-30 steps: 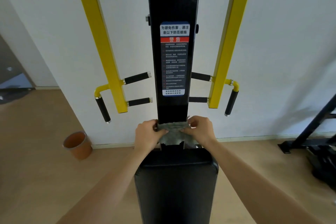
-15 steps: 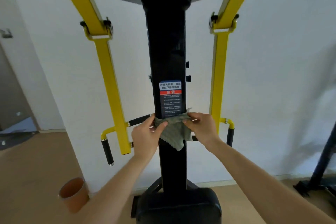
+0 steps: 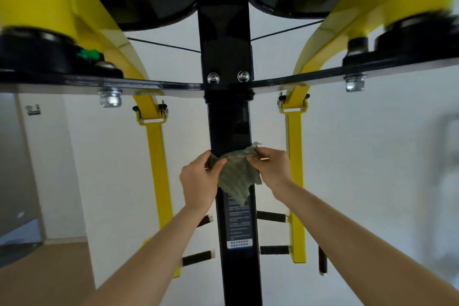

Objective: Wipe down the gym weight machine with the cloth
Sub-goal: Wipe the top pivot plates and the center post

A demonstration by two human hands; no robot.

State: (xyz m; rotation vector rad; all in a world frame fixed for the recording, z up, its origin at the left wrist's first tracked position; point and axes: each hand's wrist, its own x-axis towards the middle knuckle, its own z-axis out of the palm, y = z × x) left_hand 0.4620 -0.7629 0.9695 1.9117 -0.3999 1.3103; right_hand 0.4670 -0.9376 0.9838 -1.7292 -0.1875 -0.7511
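Note:
The weight machine's black central post [image 3: 229, 122] rises in the middle of the head view, with a warning label [image 3: 239, 226] lower down. A grey-green cloth [image 3: 237, 176] is stretched across the post just above the label. My left hand [image 3: 198, 181] pinches the cloth's left edge beside the post. My right hand [image 3: 269, 169] pinches its upper right corner. The cloth's loose lower part hangs over the top of the label.
Yellow arms [image 3: 156, 156] [image 3: 295, 156] hang either side of the post, with black foam grips [image 3: 197, 257] [image 3: 273, 216] pointing inward. A black crossbar [image 3: 149, 83] with bolts and yellow pivots spans overhead. White wall behind; wooden floor [image 3: 37, 276] at lower left.
Both hands slid the cloth up the post, from just above the seat, over the warning label, to above it. The view tilted upward, so the seat and the orange bin left view.

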